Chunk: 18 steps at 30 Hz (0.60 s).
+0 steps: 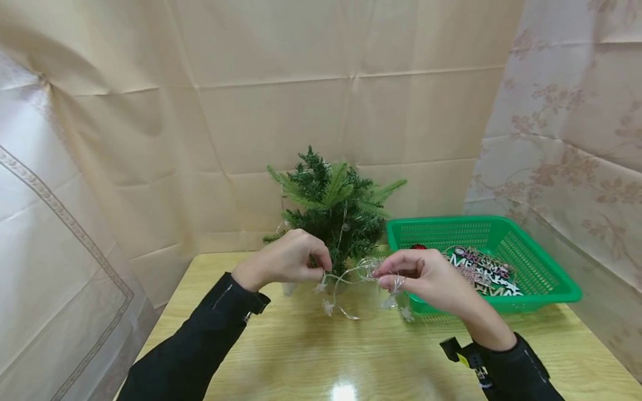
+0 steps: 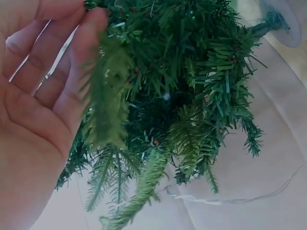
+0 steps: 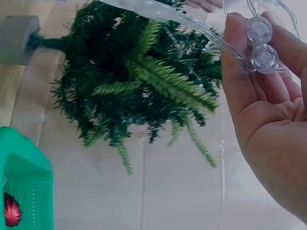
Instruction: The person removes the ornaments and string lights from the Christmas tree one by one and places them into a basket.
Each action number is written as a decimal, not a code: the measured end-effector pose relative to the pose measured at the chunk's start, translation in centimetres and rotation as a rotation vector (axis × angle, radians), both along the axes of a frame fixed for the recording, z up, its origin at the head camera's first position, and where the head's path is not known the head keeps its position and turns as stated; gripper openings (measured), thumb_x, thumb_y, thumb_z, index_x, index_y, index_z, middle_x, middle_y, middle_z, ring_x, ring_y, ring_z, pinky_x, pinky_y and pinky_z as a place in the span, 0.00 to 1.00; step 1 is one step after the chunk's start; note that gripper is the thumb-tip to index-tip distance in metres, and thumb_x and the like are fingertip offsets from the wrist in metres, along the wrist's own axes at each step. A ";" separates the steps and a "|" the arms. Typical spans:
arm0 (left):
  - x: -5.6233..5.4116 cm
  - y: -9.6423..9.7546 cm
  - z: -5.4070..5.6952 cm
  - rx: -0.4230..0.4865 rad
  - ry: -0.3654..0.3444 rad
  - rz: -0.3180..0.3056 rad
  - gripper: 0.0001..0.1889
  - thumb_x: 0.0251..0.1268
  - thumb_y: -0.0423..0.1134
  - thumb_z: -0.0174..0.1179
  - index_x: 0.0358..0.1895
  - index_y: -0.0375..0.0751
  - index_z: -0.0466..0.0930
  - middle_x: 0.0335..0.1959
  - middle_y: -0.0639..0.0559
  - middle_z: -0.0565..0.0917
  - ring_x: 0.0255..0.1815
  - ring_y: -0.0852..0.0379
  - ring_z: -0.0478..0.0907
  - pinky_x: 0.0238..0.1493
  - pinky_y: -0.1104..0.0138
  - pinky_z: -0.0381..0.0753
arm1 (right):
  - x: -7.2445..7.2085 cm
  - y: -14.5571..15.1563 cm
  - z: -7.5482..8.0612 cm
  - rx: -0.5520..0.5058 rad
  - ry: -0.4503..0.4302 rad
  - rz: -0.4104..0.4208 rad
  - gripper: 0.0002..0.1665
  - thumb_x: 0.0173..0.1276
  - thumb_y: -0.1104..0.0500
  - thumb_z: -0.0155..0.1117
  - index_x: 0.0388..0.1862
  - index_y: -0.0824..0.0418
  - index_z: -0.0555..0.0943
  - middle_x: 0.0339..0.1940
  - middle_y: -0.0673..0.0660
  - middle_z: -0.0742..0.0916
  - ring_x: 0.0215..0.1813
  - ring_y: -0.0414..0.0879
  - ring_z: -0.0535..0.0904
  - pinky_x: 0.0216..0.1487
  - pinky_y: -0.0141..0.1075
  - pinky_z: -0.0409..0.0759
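Note:
Small clear string lights [image 1: 368, 267] on thin transparent wire are strung between both hands, in front of a small artificial Christmas tree [image 1: 333, 206]. My left hand [image 1: 288, 259] pinches one part of the wire, with clear bulbs dangling just below its fingertips. On the other side my right hand [image 1: 426, 278] grips a bunch of the wire, and more bulbs hang under it. In the right wrist view, two crackled clear ball bulbs [image 3: 265, 58] lie at the fingers. Beside the green branches [image 2: 168, 81] in the left wrist view, the left fingertips are partly hidden.
A green plastic basket [image 1: 451, 225] stands right of the tree, holding letter-shaped ornaments [image 1: 486, 273] and a red bauble [image 3: 12, 210]. The tree's grey base [image 3: 19, 40] sits on the wooden table [image 1: 281, 356]. Beige cloth [image 1: 281, 94] hangs behind, patterned cloth [image 1: 567, 139] on the right.

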State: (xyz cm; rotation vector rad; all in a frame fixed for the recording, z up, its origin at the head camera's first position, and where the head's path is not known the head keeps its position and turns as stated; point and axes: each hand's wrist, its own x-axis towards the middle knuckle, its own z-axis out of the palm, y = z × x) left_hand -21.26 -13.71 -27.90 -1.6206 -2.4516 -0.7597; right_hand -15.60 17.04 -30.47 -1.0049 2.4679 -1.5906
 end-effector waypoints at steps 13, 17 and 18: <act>0.4 1.5 -0.4 0.249 0.174 0.058 0.11 0.64 0.22 0.60 0.37 0.42 0.87 0.35 0.55 0.84 0.23 0.66 0.70 0.22 0.75 0.70 | -2.4 -1.0 -1.6 0.260 0.092 0.063 0.38 0.70 0.64 0.68 0.78 0.60 0.67 0.41 0.47 0.90 0.38 0.38 0.86 0.28 0.32 0.78; 0.7 2.0 0.1 0.272 0.229 0.051 0.12 0.68 0.22 0.59 0.40 0.43 0.87 0.38 0.54 0.85 0.21 0.65 0.67 0.22 0.74 0.67 | -2.6 -1.8 -1.5 0.292 0.074 0.096 0.40 0.70 0.65 0.68 0.78 0.61 0.65 0.40 0.46 0.90 0.39 0.36 0.86 0.27 0.32 0.77; 0.8 2.1 0.3 0.266 0.240 0.054 0.12 0.69 0.23 0.59 0.41 0.44 0.87 0.38 0.54 0.85 0.21 0.65 0.67 0.22 0.74 0.67 | -2.6 -1.9 -1.5 0.290 0.065 0.092 0.41 0.70 0.66 0.68 0.79 0.61 0.64 0.40 0.47 0.90 0.39 0.36 0.86 0.28 0.32 0.78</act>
